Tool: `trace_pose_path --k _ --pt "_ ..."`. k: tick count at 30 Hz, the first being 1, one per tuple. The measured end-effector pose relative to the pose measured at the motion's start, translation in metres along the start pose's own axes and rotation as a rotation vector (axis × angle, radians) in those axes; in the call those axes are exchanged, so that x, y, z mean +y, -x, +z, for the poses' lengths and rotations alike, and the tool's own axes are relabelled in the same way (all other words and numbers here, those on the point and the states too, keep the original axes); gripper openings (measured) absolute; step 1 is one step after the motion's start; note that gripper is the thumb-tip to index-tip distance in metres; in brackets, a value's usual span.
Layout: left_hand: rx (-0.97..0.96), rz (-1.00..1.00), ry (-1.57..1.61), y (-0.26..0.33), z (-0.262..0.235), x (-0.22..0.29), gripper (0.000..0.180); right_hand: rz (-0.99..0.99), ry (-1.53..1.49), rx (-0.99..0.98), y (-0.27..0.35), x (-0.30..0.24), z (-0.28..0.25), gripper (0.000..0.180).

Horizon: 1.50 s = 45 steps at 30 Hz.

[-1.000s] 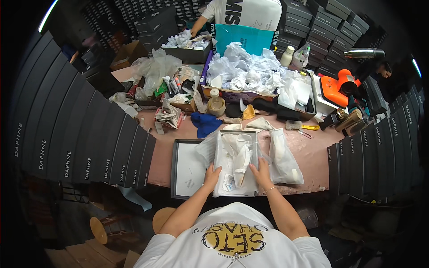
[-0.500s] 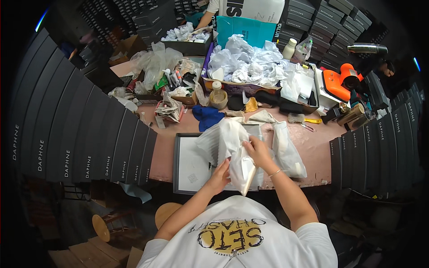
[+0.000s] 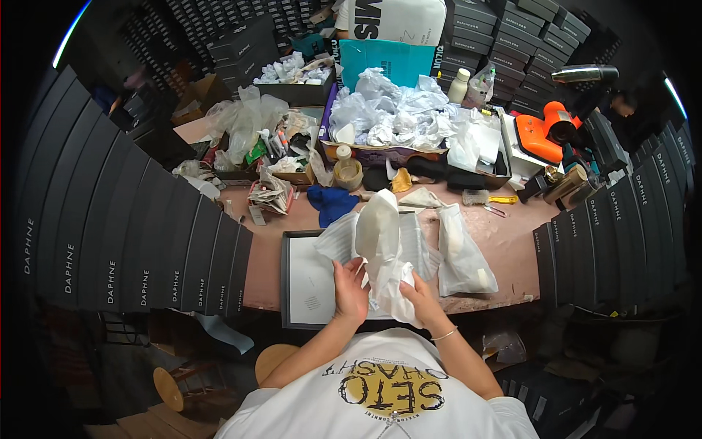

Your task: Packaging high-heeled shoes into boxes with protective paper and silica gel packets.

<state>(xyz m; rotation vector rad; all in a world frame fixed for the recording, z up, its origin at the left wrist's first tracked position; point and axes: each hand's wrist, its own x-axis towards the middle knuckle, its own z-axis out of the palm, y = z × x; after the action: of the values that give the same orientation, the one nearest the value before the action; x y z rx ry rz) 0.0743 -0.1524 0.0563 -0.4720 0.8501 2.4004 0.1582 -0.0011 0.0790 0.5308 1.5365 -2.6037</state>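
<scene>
Over the open grey box (image 3: 303, 282), my right hand (image 3: 426, 301) grips the lower end of a shoe in white wrapping (image 3: 382, 238), which stands tilted with its rounded end away from me. On its other side, my left hand (image 3: 351, 289) is open, fingers apart and palm turned toward the wrapping; whether the fingertips touch it I cannot tell. Thin ribbed white sheeting (image 3: 338, 240) spreads behind the shoe and across the box. A second shoe-like bundle in a translucent white bag (image 3: 465, 252) lies on the pink table to the right.
Stacks of dark shoe boxes rise at left (image 3: 131, 212) and right (image 3: 621, 234). At the back are a carton of crumpled white paper (image 3: 395, 110), a blue cloth (image 3: 333, 205), a bottle (image 3: 347, 168), a yellow-handled brush (image 3: 490, 197) and an orange device (image 3: 540, 139).
The wrapped shoe has been turned more upright, its rounded end now up. My right hand has moved down to its lower end. My left hand has opened and drawn slightly left.
</scene>
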Motion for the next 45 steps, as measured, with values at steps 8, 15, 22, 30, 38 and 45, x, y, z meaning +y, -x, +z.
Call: trace_pose_path --k 8,15,22,30,38,45 --pt "-0.027 0.330 -0.722 -0.068 -0.018 0.055 0.036 -0.126 0.403 0.058 0.015 -0.005 -0.042 0.058" --pt "-0.192 0.862 -0.434 -0.056 0.066 0.083 0.037 0.052 0.635 -0.057 0.013 -0.019 -0.060 0.058" --pt "-0.454 1.245 -1.145 -0.014 0.067 0.063 0.039 -0.106 0.512 0.505 0.019 -0.038 -0.104 0.045" --pt "-0.535 -0.062 -0.808 -0.052 0.041 0.049 0.059 -0.127 1.063 -0.088 0.038 -0.123 -0.088 0.053" --pt "-0.541 -0.808 -0.265 -0.020 -0.009 0.010 0.067 -0.769 1.646 -0.264 -0.022 -0.107 -0.010 0.035" --pt "0.008 -0.377 -0.273 0.047 0.007 0.005 0.067 -0.584 1.326 -0.104 -0.021 -0.011 0.038 0.028"
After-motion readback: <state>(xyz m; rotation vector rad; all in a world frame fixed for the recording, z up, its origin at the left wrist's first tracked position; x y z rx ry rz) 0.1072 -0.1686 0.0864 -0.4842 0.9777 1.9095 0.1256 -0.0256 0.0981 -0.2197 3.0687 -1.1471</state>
